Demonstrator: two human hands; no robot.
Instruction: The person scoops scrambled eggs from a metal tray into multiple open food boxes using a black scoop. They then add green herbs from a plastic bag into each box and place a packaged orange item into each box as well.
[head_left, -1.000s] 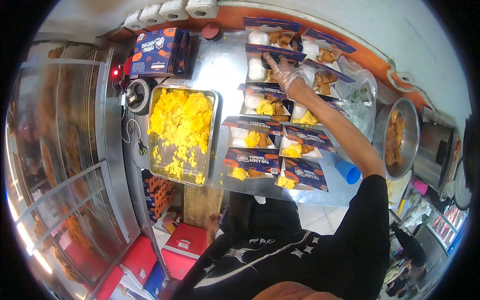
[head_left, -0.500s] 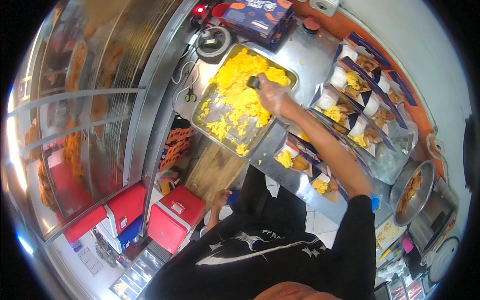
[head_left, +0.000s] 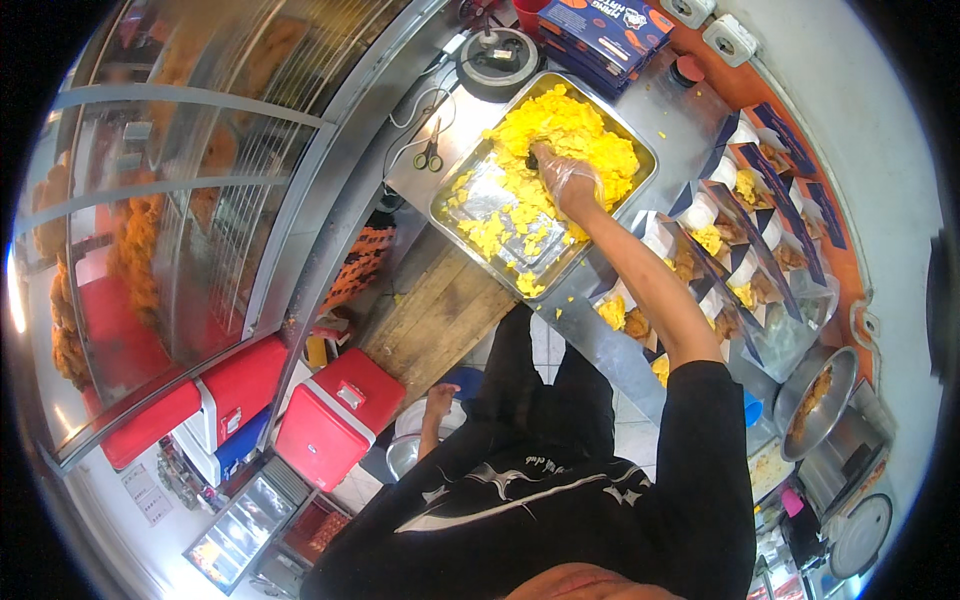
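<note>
From the head camera, your right hand (head_left: pixel 565 180), covered by a clear plastic glove, reaches out over the metal tray (head_left: pixel 455 205) and presses down into the heap of yellow scrambled egg (head_left: pixel 570 135). Your fingers curl down into the heap around a small dark thing that peeps out by the fingertips; what it is I cannot tell, nor how tightly you hold it. The egg lies thick at the far end of the tray, while the near end shows bare metal with loose scraps scattered over it.

Your left hand (head_left: pixel 438 398) hangs low beside your body, well away from the counter, fingers loosely bent and holding nothing that shows.

To the right of the tray stand rows of open meal boxes (head_left: pixel 735 250) with blue lids, most already carrying rice, fried pieces and a bit of egg. Scissors (head_left: pixel 430 155) lie on the counter just left of the tray, and a stack of flat blue boxes (head_left: pixel 600 25) sits beyond it.

You seem to be at the scooping step. Next you need a compact portion gathered from the thick end, lifted clear of the rim and carried right to a box lacking egg, without shedding crumbs onto the counter.
</note>
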